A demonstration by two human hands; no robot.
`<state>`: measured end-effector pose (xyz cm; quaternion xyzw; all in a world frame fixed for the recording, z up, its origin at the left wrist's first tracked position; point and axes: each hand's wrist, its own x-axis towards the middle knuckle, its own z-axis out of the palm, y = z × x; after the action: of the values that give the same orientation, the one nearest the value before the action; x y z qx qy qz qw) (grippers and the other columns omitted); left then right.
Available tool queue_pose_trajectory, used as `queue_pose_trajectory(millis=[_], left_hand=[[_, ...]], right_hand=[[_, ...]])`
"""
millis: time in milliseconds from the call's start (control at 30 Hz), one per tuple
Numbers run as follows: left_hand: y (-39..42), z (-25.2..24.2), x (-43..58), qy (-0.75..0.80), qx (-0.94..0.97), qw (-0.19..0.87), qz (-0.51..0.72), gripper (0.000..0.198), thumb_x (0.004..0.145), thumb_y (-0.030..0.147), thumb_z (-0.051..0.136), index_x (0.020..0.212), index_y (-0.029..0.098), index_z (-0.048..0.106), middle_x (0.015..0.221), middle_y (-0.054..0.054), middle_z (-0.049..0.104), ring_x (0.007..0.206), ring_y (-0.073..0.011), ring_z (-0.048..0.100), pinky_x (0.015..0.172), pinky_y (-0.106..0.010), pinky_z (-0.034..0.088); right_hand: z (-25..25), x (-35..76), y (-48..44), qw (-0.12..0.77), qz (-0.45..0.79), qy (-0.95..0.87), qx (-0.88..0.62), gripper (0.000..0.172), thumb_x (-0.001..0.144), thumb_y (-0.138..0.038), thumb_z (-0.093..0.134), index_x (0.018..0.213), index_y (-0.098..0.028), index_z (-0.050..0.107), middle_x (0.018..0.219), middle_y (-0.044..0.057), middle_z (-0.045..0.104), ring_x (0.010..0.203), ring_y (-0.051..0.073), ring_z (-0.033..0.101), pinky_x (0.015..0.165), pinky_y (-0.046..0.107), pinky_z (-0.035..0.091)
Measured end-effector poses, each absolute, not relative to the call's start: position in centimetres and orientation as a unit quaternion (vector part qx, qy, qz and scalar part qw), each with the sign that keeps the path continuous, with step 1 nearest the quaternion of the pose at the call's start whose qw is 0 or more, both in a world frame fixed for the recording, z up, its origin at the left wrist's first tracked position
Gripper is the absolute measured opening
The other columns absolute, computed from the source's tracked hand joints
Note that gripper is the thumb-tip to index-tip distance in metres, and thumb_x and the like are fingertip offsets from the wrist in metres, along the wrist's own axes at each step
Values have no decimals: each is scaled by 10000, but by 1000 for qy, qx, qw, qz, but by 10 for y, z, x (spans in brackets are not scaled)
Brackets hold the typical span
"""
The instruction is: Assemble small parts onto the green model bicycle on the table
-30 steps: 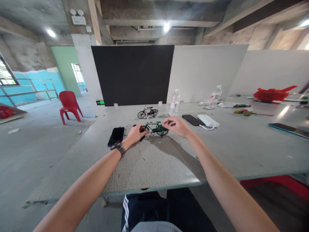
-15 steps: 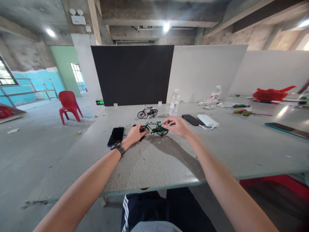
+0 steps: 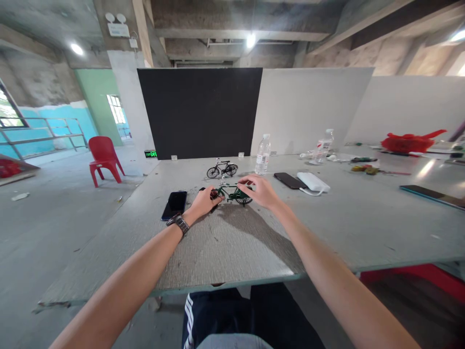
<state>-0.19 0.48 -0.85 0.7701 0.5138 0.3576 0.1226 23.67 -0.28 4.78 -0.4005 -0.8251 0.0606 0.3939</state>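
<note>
A small green model bicycle (image 3: 232,195) stands upright on the grey table (image 3: 218,247), between my two hands. My left hand (image 3: 204,201), with a watch on its wrist, is closed round the bicycle's front wheel on the left. At the rear end, my right hand (image 3: 257,189) has its thumb and fingers bent together by the saddle and rear rack. Those fingers partly cover the rack; whether they pinch a part is too small to make out. Behind it stands a black model bicycle (image 3: 222,169), untouched.
Left of my left hand lies a dark phone (image 3: 174,205). Beyond my right hand are a water bottle (image 3: 263,154), another phone (image 3: 289,181) and a white power bank (image 3: 313,182) with a cable. A second bottle (image 3: 323,146) stands farther right. Panels rise along the table's back edge.
My right hand has shifted slightly left along the green model bicycle, from the rear rack towards the saddle. My left hand and the bicycle have stayed in place.
</note>
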Motion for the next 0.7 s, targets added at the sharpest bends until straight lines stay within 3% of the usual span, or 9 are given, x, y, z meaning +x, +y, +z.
queue_pose_trajectory(millis=[233,467,600,700], left_hand=[[4,-9,-1,507,772,112,366,340,866,495,638,1001,186,595,905,-80,709,830,-229,656,700,-298,455],[3,-9,0,499,755,123,407,333,869,492,635,1027,207,569,930,-58,694,878,-213,649,757,-304,467],[6,-11,0,491,739,116,447,301,891,479,614,1012,213,545,998,-69,681,956,-204,635,822,-305,468],[7,-11,1,498,716,99,479,337,913,518,569,1029,205,521,985,-72,659,895,-194,627,806,-313,469]], right_hand=[[55,230,-2,369,2,-836,-406,256,891,-409,578,947,-238,760,975,90,731,921,271,654,838,469,496],[78,224,9,285,-5,-865,-414,161,810,-325,612,793,-287,768,840,61,747,767,246,657,711,440,501],[92,220,15,245,-19,-878,-412,173,801,-294,605,785,-288,778,815,54,752,728,235,655,684,424,492],[104,219,17,219,-32,-878,-425,206,824,-308,591,845,-269,792,856,66,759,739,231,659,681,408,495]])
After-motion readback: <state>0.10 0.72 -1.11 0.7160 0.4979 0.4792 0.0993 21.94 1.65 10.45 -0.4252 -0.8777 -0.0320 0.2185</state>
